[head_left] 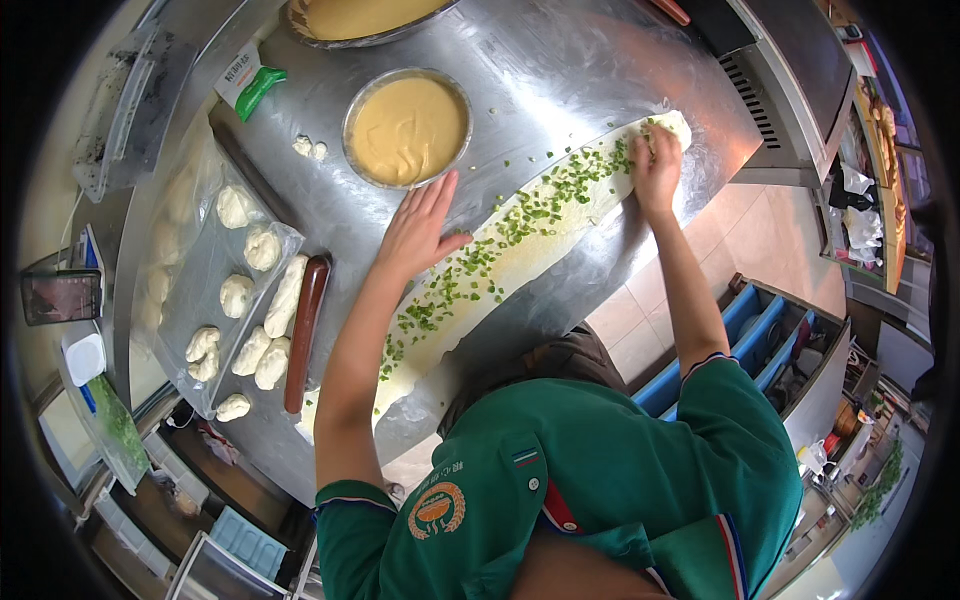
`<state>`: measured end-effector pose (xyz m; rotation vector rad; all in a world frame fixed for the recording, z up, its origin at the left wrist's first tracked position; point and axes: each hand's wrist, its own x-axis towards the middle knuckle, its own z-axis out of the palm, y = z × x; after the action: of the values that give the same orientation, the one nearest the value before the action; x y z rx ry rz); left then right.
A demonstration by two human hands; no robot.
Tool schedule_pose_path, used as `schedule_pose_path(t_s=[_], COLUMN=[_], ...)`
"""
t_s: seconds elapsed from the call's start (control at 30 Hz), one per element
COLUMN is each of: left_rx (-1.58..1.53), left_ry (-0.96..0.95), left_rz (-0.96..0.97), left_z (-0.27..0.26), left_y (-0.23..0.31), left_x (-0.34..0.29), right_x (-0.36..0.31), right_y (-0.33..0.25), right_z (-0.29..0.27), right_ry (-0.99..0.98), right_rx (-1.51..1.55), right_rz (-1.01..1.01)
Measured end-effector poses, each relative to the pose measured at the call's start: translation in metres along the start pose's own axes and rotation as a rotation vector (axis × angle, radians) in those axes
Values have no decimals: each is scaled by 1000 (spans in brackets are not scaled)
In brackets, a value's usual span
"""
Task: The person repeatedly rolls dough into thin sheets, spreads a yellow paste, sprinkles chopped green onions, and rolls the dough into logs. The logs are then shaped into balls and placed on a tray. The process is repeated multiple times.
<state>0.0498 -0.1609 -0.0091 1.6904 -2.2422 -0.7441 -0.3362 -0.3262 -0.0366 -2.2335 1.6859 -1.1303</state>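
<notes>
A long, thin dough sheet (580,228) runs diagonally across the metal table, scattered with chopped scallions (535,205). My left hand (418,232) is open, fingers stretched and thumb apart, over the sheet's far edge just below a round bowl of yellow batter (408,128). At the sheet's far right end, my right hand (657,168) rests on the dough and scallions with its fingers loosely bent and apart. No object shows in either hand. Beneath my left forearm, part of the sheet is hidden.
A brown rolling pin (307,335) lies left of the sheet, beside several dough pieces (262,250) on plastic film. Another batter container (370,22) stands at the far edge, near a white-green packet (248,82). An appliance (780,95) borders the table's right.
</notes>
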Motion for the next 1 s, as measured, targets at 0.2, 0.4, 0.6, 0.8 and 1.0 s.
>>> schedule_pose_path(t_s=[0.2,0.4,0.6,0.8,1.0], left_rx=[-15,113,158,9,204], left_ry=[164,45,-15,127,132], left_rz=[9,141,57,-26,-185], left_z=[17,38,72,49,31], left_y=[15,44,104,99,8], left_x=[107,122,18,-86,-169], right_x=[25,20,12,2,-57], right_y=[73,87,75,36,-56], right_z=[8,6,6,5,14], right_ry=[-179,-241,-121,-155,-185], right_rx=[-302,-455,-405,-178,-22], right_rz=[58,23,-151,-117,-104])
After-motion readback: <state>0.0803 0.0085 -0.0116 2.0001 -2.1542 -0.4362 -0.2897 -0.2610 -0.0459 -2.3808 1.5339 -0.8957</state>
